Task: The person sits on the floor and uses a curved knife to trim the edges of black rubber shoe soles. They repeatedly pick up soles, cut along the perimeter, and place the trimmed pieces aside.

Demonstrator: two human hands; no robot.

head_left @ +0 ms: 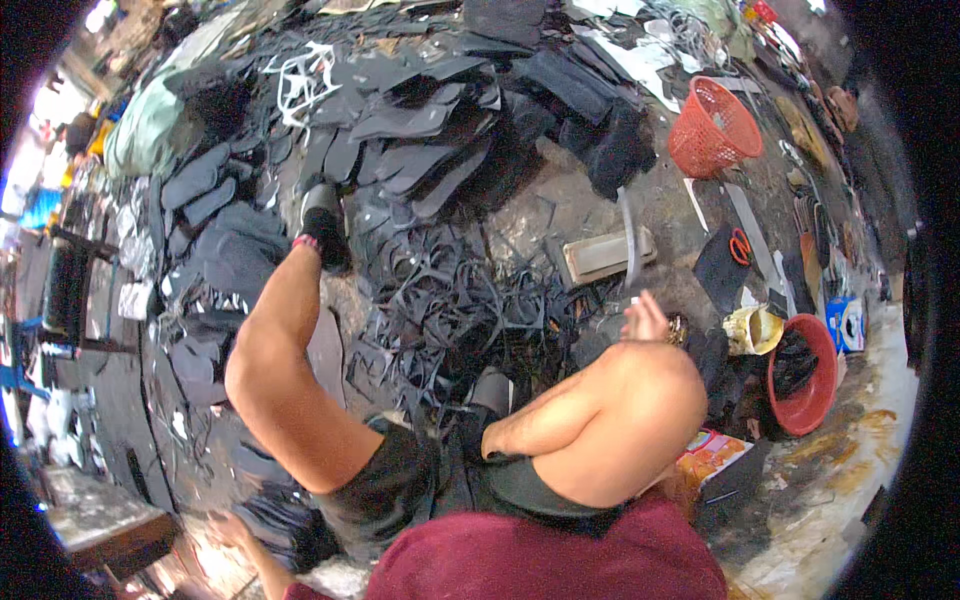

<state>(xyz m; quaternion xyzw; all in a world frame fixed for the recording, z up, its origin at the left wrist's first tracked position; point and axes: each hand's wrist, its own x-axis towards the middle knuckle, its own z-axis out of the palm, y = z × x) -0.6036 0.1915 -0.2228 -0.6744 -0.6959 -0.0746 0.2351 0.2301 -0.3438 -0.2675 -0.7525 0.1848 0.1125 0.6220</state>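
I sit on the floor with both bare knees up in front of me. My right hand (646, 318) shows just beyond my right knee (625, 420), fingers curled around the lower end of a thin grey strip (626, 235) that stands upward. My left hand (226, 527) reaches down at the lower left, fingers spread, beside a small pile of black cut pieces (290, 530). Between my feet lies a tangle of black scrap strips (450, 300). My left foot wears a black shoe (325, 225).
Heaps of black sole-shaped cutouts (400, 130) fill the far floor. A pale rectangular block (605, 255) lies near the strip. To the right are a red mesh basket (712, 128), orange-handled scissors (740, 245), a red bowl (815, 385) and a blue box (848, 322).
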